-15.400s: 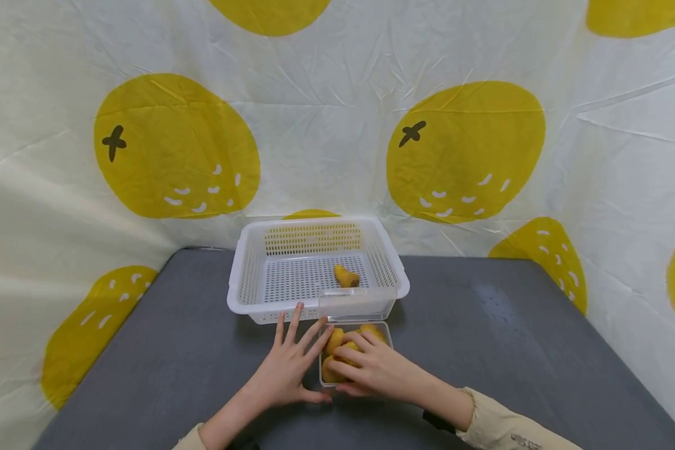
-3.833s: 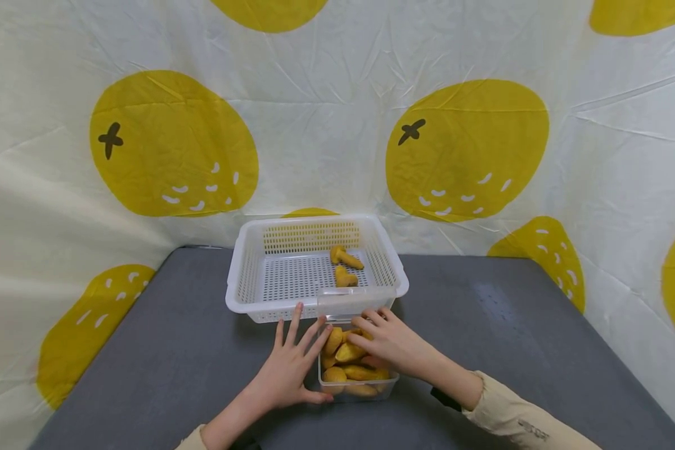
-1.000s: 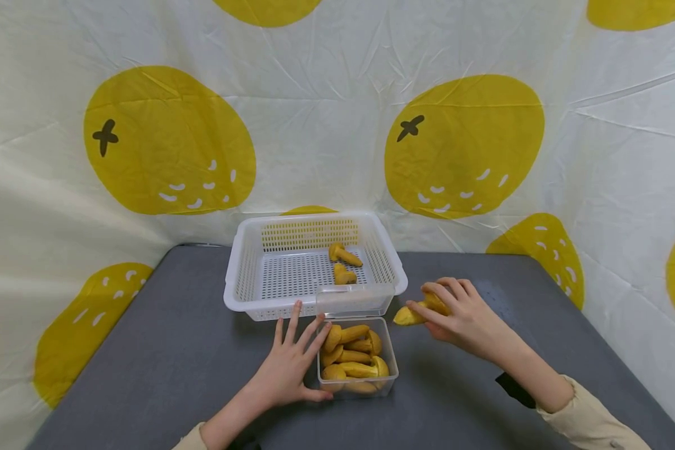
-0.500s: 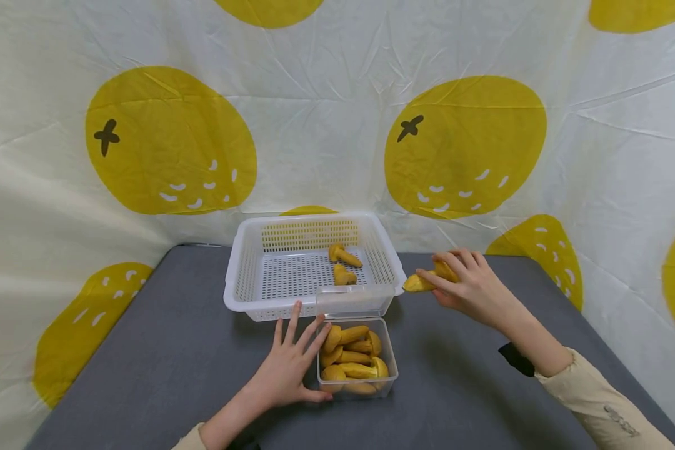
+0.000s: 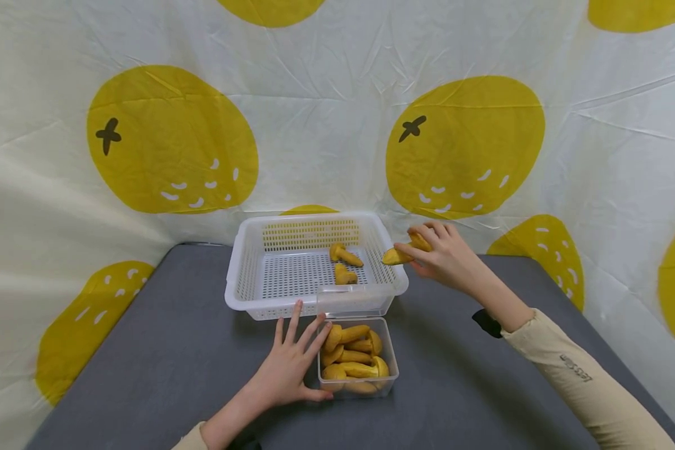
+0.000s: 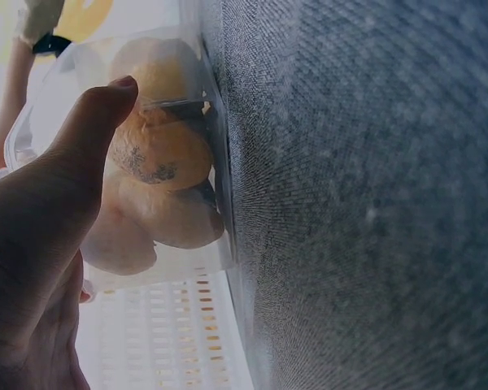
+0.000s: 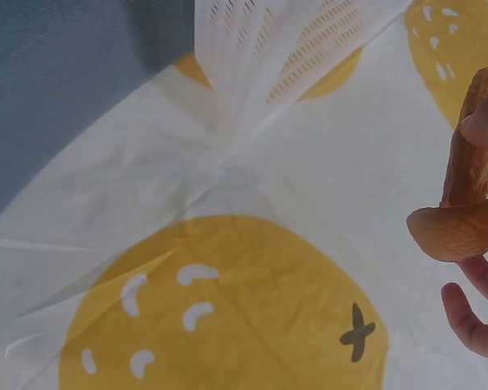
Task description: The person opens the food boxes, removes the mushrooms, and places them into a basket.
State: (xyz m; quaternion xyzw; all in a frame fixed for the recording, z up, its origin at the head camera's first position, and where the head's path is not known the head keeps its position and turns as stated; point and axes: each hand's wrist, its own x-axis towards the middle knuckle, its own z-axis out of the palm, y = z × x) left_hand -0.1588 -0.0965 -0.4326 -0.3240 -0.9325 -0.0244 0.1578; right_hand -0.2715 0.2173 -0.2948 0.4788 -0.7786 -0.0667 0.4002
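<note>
My right hand (image 5: 444, 255) pinches a yellow-brown mushroom (image 5: 397, 256) over the right rim of the white basket. Its cap and stem show in the right wrist view, where the same mushroom (image 7: 468, 175) lies between thumb and fingers. Fingers spread, my left hand (image 5: 292, 369) rests against the left side of a clear plastic box (image 5: 392, 356). In the left wrist view the thumb (image 6: 106, 106) lies along the box wall. Inside the box lie several mushrooms (image 5: 355, 357). Two more mushrooms (image 5: 345, 255) lie in the basket (image 5: 237, 269), towards its right side.
The box's clear lid (image 5: 355, 301) stands raised at its back edge, against the basket's front. A dark grey table (image 5: 163, 350) lies under everything. Behind it hangs a white cloth (image 5: 320, 144) printed with large yellow fruit.
A second mushroom has come into the basket since the earliest frame. My right hand has taken another from the box, swung it right, then up and back left to the basket. The left hand stays.
</note>
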